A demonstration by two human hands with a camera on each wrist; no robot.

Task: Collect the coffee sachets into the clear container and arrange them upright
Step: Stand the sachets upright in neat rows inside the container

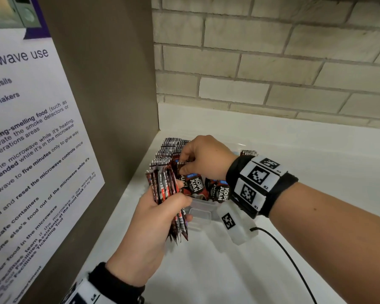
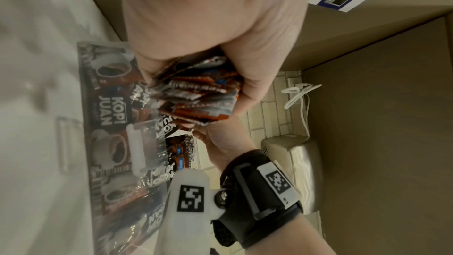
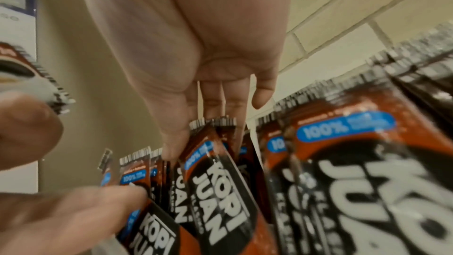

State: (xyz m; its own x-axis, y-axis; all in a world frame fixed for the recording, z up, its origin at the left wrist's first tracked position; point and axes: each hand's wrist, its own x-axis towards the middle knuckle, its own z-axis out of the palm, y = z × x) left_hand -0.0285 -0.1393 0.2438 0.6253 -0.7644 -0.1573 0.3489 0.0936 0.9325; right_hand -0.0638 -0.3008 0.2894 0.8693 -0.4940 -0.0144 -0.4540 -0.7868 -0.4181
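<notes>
Near the centre of the head view, the left hand [image 1: 156, 212] is clenched round a fanned bundle of red-and-black foil coffee sachets [image 1: 164, 187], held just left of the clear plastic container [image 1: 199, 212] on the white counter [image 1: 272, 249]. Above it, the right hand [image 1: 203, 157] pinches the top edge of one standing sachet [image 1: 185, 170] between thumb and curled fingers. More sachets stand upright inside the container.

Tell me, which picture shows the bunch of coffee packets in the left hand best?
The head view: the bunch of sachets shows nearly whole, gripped in the left hand beside the clear container. The left wrist view shows only the packets' ends poking from the fist. The right wrist view catches just one blurred corner at its left edge.
</notes>
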